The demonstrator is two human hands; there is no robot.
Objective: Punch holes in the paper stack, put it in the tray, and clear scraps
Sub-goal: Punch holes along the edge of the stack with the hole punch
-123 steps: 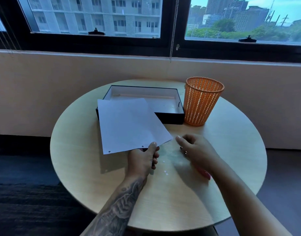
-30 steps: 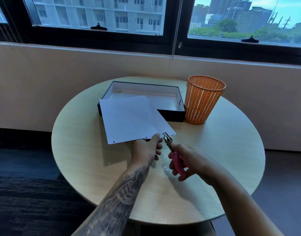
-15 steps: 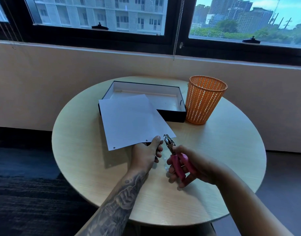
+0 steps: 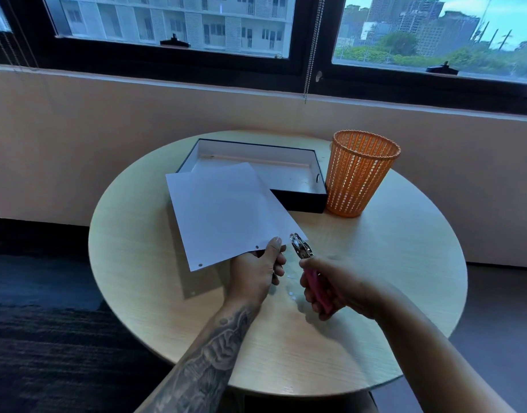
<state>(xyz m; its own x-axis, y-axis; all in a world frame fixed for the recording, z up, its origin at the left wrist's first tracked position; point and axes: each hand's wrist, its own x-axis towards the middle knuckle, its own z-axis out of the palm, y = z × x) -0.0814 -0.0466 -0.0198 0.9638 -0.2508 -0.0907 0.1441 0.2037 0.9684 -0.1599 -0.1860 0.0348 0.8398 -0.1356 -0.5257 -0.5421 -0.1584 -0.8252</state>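
My left hand (image 4: 257, 271) pinches the near edge of a white paper stack (image 4: 226, 210) and holds it tilted above the round table (image 4: 375, 263). Two punched holes show along that near edge. My right hand (image 4: 330, 286) grips a pink-handled hole punch (image 4: 303, 254), and its metal jaws sit at the paper's near right corner. Small white paper scraps (image 4: 290, 286) lie on the table between my hands. Behind the paper stands a black tray (image 4: 301, 201) with a white inside, partly covered by the stack.
An orange mesh waste basket (image 4: 360, 177) stands to the right of the tray, close against it. A beige wall and a dark-framed window rise behind the table. Dark carpet lies to the left and below the table's edge.
Four seconds ago my right hand lay flat on the table; it has since picked up the hole punch. Over the last second the jaws moved up to the paper's near right corner.
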